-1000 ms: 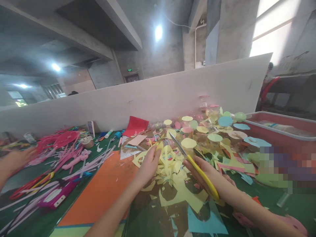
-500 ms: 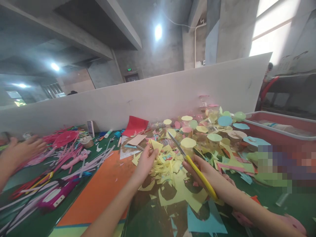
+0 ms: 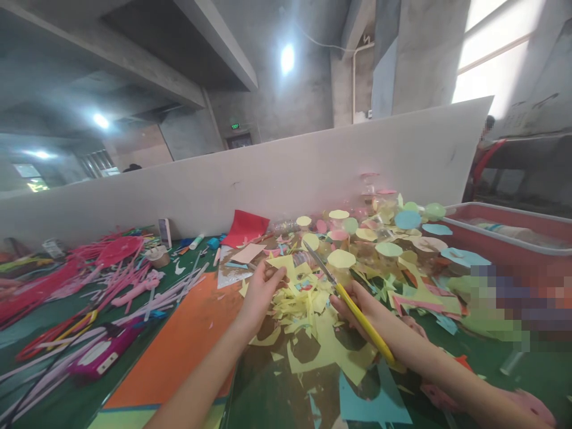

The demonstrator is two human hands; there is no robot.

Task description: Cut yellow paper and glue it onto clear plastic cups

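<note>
Between the fingertips of my left hand (image 3: 263,292) is a small piece of yellow paper (image 3: 281,263), held above the scraps. My right hand (image 3: 364,307) grips scissors (image 3: 357,310) with yellow handles. Their blades point up and away, to the right of the yellow paper and apart from it; they look closed. Below both hands lies a heap of yellow paper scraps (image 3: 295,313). A larger yellow sheet with round cut-outs (image 3: 326,348) and a blue sheet with a cut-out (image 3: 370,405) lie nearer to me.
Orange paper (image 3: 174,345) lies left of my forearm. Further left are pink sticks and a magenta hot glue gun (image 3: 107,351). Round paper discs (image 3: 342,258) top clear cups at the back right. A red bin (image 3: 513,232) stands right, and a white partition (image 3: 277,179) closes off the back.
The yellow paper has turned and shifted slightly in my left hand's fingers. Another person's hand at the far left has drawn back, almost out of view. My right hand and the scissors barely moved.
</note>
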